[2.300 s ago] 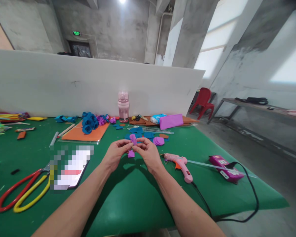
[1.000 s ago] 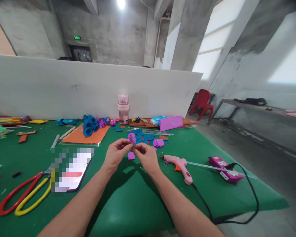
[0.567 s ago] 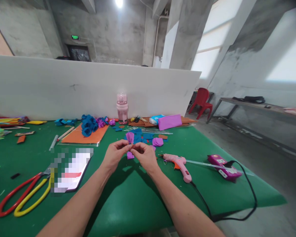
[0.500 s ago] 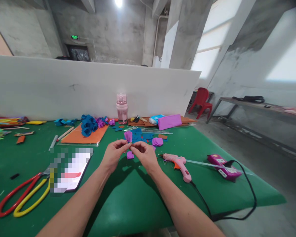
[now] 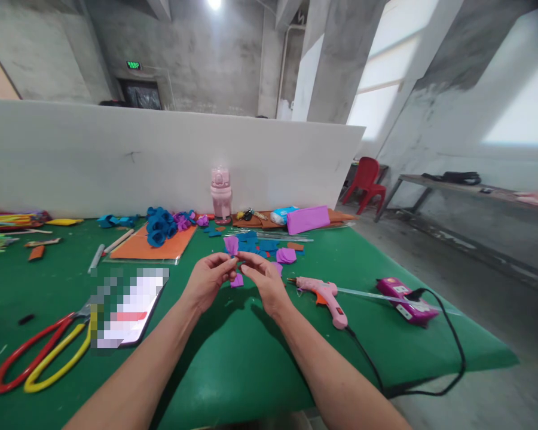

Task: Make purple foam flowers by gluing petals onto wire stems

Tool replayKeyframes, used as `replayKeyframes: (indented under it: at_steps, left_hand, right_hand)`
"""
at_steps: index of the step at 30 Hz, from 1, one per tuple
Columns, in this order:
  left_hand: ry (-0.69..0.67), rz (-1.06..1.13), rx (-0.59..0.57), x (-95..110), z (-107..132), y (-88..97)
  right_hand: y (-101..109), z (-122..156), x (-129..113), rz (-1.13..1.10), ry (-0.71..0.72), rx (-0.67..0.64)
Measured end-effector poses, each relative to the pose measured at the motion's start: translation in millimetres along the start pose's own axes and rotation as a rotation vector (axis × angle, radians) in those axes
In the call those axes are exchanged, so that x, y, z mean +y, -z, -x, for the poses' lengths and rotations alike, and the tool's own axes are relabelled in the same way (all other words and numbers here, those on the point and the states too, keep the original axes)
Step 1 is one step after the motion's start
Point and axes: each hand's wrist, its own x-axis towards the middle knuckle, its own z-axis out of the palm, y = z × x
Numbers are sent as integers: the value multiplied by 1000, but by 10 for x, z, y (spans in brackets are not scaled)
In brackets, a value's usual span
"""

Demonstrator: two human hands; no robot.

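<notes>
At eight o'clock, nearest on the green worktop [image 5: 233,373], lie one pair of scissors [image 5: 70,318] with red and yellow handles and, just beside it, one phone [image 5: 138,325]. At three o'clock sit one pink glue gun [image 5: 316,286], a clear glue stick [image 5: 363,293] running out behind it, and one purple power block [image 5: 406,301].

At the dial's centre, the left hand [image 5: 210,278] pinches one purple piece [image 5: 231,245] by its base, the flared end pointing toward twelve. The right hand [image 5: 265,282] stands half spread, thumb and index finger parted by a narrow gap; the index tip reaches the base, though I cannot tell whether it touches. I judge the step in hand to be shaping that base; the next move calls for a steady left pinch and a light right touch.

One loose purple square [image 5: 237,280] lies at six o'clock, close to the fingers. Just past three sits one purple stack [image 5: 286,255], its layers uncountable.

Farther, at ten, one orange sheet [image 5: 138,251] carries blue rolled pieces [image 5: 160,227], too bunched to count. One pink bottle [image 5: 221,194] stands upright at twelve, before one white board [image 5: 170,155]. Beyond, at two, is one red chair [image 5: 366,175].
</notes>
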Motion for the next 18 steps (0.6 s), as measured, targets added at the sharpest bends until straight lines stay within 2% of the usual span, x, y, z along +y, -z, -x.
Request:
replayKeyframes:
  at_steps: [10, 14, 18]
  left_hand:
    - [-35, -58, -1, -34, -19, 26]
    - [-111, -161, 2, -33, -16, 24]
    - [-213, -312, 61, -13, 9, -19]
  right_hand:
    - [2, 4, 14, 28, 28, 22]
    - [7, -5, 33, 40, 50, 15]
    - [13, -11, 50, 85, 82, 12]
